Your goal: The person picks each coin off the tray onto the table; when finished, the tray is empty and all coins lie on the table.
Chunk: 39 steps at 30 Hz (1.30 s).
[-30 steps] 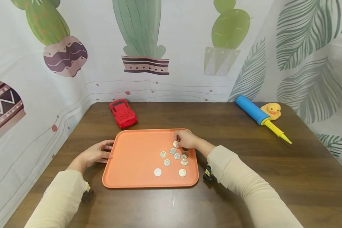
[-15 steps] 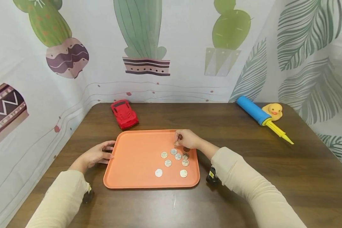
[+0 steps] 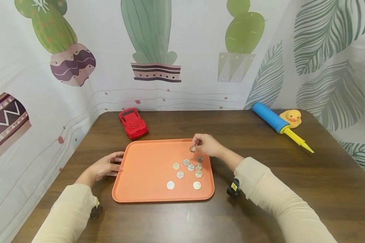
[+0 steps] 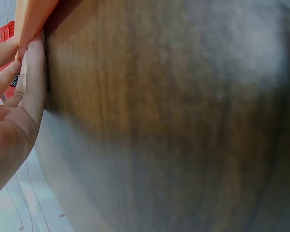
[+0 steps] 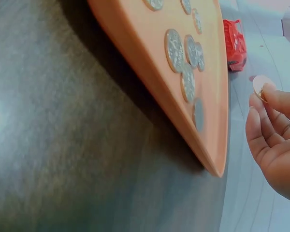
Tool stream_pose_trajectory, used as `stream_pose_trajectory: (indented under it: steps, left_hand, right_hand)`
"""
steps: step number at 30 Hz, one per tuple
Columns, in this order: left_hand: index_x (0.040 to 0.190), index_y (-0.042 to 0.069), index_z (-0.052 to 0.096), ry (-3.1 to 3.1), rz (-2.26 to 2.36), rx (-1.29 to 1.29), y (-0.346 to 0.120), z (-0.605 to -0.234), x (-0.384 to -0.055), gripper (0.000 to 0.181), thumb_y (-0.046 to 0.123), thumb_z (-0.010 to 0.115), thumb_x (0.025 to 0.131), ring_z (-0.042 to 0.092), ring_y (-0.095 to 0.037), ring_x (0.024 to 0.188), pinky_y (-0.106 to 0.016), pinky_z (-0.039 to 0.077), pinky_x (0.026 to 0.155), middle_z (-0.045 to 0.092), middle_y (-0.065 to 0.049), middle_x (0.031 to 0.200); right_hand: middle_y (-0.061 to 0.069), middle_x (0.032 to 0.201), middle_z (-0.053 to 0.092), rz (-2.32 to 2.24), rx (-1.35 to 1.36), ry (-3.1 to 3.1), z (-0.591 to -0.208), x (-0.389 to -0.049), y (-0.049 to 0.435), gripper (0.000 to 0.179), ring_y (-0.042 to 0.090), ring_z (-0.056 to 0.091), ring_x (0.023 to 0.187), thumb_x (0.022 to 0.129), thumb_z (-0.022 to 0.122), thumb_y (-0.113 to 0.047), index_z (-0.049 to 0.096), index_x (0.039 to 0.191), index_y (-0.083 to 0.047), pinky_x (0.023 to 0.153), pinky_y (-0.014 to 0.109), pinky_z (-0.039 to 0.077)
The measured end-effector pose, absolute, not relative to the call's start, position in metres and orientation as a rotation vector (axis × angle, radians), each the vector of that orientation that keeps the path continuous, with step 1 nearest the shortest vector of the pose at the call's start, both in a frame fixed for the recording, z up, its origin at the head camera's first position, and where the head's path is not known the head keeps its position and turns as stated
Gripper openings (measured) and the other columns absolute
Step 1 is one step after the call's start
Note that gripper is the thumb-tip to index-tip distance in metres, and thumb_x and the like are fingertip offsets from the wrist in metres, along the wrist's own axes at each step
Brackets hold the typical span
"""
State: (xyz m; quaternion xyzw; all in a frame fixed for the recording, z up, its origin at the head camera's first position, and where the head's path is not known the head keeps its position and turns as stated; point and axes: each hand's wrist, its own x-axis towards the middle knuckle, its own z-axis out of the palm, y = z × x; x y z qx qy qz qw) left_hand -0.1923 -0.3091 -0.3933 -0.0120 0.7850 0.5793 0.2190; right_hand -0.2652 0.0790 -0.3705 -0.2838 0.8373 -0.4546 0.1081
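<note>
I see the right hand pinching a round, gold-coloured coin between thumb and finger, raised over the far right corner of the rectangular orange tray. The left hand rests its loosely extended fingers against the tray's left rim. Nine shiny, round silver and gold coins lie scattered on the tray's right half. A glossy red toy car sits just beyond the tray's far left corner.
</note>
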Motion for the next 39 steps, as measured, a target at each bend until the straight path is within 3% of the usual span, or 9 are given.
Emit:
stream_pose_trajectory:
  steps: [10, 20, 39]
  left_hand:
    - [0.133, -0.005, 0.013, 2.181, 1.606, -0.035, -0.308, -0.394, -0.189, 0.069, -0.004, 0.054, 0.077, 0.052, -0.016, 0.08, -0.036, 0.048, 0.069, 0.026, -0.027, 0.12]
    - [0.133, -0.005, 0.013, 2.176, 1.608, -0.019, -0.308, -0.393, -0.188, 0.069, -0.003, 0.054, 0.077, 0.053, -0.017, 0.081, -0.037, 0.047, 0.07, 0.026, -0.028, 0.12]
    - [0.133, -0.005, 0.012, 2.166, 1.607, 0.003, -0.309, -0.393, -0.191, 0.07, -0.003, 0.054, 0.078, 0.053, -0.018, 0.083, -0.038, 0.047, 0.07, 0.026, -0.028, 0.12]
  right_hand:
    - [0.005, 0.071, 0.049, -1.415, -0.77, 2.459, -0.366, -0.266, 0.099, 0.011, 0.016, 0.049, 0.065, 0.075, 0.062, 0.001, 0.052, 0.079, -0.002, 0.057, 0.027, 0.043]
    - [0.008, 0.07, 0.05, -1.503, -0.725, 2.406, -0.365, -0.266, 0.119, 0.009, 0.018, 0.052, 0.064, 0.076, 0.06, 0.003, 0.051, 0.079, 0.002, 0.066, 0.046, 0.046]
    - [0.01, 0.072, 0.051, -1.511, -0.622, 2.501, -0.361, -0.262, 0.163, 0.008, 0.016, 0.053, 0.066, 0.078, 0.056, 0.006, 0.049, 0.082, 0.005, 0.063, 0.036, 0.048]
